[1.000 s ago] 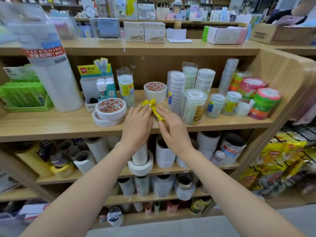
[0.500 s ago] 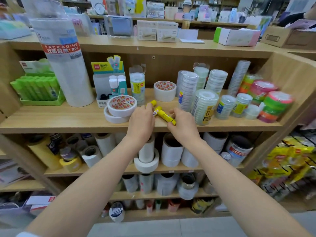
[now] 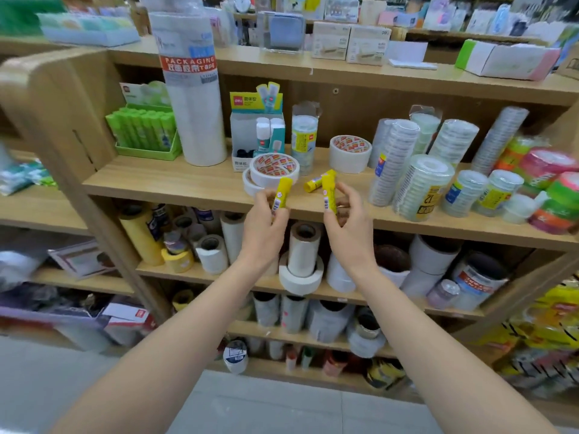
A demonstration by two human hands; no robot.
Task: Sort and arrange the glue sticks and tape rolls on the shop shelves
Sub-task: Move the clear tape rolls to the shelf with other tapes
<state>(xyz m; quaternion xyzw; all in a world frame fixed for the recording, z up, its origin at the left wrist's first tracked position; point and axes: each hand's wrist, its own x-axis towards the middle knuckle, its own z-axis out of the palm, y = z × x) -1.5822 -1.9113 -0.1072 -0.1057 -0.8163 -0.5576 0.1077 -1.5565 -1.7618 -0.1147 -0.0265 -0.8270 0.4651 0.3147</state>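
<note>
The left hand pinches an upright yellow plastic glue stick. The right hand grips a second yellow glue stick. At 12 o'clock a third yellow glue stick lies on the wooden shelf, with stacked white tape rolls at 11 o'clock.

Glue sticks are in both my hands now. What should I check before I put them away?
1. Left hand grips the left glue stick: ok.
2. Right hand holds the right glue stick: ok.
3. All yellow sticks picked up: not ok, the third glue stick lies on the shelf near the stacked tape rolls.
4. Caps on tight: cannot tell.
5. Free slot in the glue box: cannot tell.
6. Bare shelf in front of the green glue tray: ok.
</note>
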